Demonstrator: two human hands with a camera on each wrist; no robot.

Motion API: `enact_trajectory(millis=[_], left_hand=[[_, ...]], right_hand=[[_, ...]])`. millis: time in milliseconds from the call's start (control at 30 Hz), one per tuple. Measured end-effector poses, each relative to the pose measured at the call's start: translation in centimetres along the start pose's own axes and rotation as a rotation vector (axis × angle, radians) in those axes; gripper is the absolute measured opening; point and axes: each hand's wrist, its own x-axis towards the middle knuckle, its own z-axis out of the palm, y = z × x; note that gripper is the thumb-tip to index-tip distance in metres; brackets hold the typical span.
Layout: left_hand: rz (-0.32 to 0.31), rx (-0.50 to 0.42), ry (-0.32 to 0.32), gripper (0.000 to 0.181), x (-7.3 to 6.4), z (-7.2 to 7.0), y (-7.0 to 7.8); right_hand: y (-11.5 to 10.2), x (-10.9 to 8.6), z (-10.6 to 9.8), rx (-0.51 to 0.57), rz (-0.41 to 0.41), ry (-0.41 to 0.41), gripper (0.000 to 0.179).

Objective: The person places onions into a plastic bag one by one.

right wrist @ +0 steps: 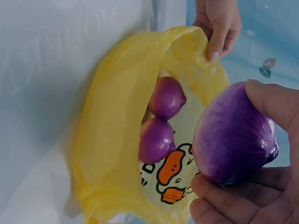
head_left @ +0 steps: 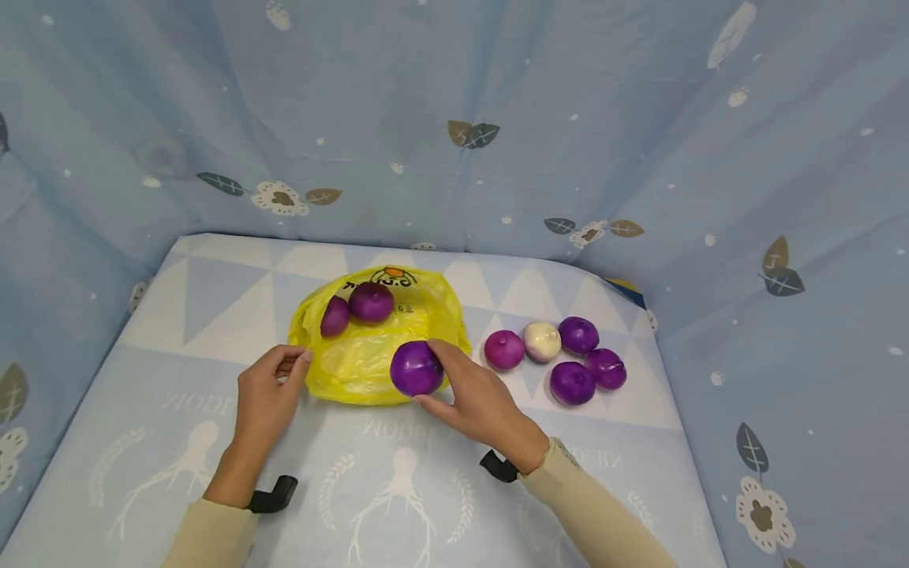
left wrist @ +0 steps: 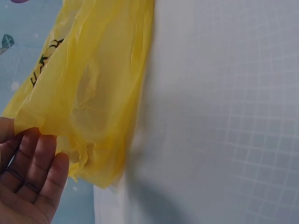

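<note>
A yellow plastic bag lies on the table with its mouth spread, and two purple onions rest inside it. My left hand pinches the bag's left rim between thumb and fingers; the left wrist view shows the thin film drawn toward those fingers. In my right hand is another purple onion, gripped between thumb and fingers over the bag's front right part. The right wrist view shows this onion in front of the bag's opening, apart from the two inside.
Right of the bag sits a loose group: a magenta onion, a whitish onion and several dark purple ones. Blue patterned cloth rises behind and beside the table.
</note>
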Motion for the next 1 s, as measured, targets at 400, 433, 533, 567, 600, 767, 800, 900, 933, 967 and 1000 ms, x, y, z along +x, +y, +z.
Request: enact_trajectory(millis=[400, 433, 533, 567, 600, 767, 800, 900, 933, 967, 1000], left_hand=[[-0.001, -0.022, 0.009, 0.020, 0.1, 0.0, 0.0], [0.000, -0.023, 0.009, 0.019, 0.1, 0.0, 0.0], [0.005, -0.028, 0.008, 0.019, 0.1, 0.0, 0.0], [0.008, -0.030, 0.008, 0.019, 0.1, 0.0, 0.0], [0.011, -0.030, 0.009, 0.019, 0.1, -0.1, 0.0], [0.015, -0.032, 0.013, 0.019, 0.1, -0.1, 0.1], [0.015, -0.031, 0.012, 0.020, 0.1, -0.1, 0.1], [0.013, -0.030, 0.009, 0.020, 0.1, -0.1, 0.2], [0.015, -0.029, 0.009, 0.020, 0.1, -0.1, 0.2], [0.017, -0.029, 0.009, 0.019, 0.1, -0.2, 0.1], [0.016, -0.027, 0.008, 0.020, 0.1, -0.2, 0.2]], right_hand=[[0.5, 2.7, 0.4, -0.020, 0.020, -0.064, 0.073], [0.6, 2.9, 0.5, -0.023, 0.029, -0.074, 0.073], [0.9, 3.3, 0.5, -0.023, 0.056, -0.099, 0.074], [1.0, 3.4, 0.6, -0.026, 0.064, -0.104, 0.074], [1.1, 3.5, 0.6, -0.029, 0.071, -0.107, 0.075], [1.7, 4.0, 0.6, -0.041, 0.099, -0.101, 0.075], [1.8, 4.1, 0.6, -0.043, 0.103, -0.100, 0.075], [2.1, 4.3, 0.7, -0.039, 0.110, -0.103, 0.075], [2.1, 4.4, 0.7, -0.037, 0.110, -0.105, 0.075], [2.2, 4.5, 0.8, -0.033, 0.111, -0.106, 0.075], [2.2, 4.6, 0.8, -0.029, 0.113, -0.109, 0.075]])
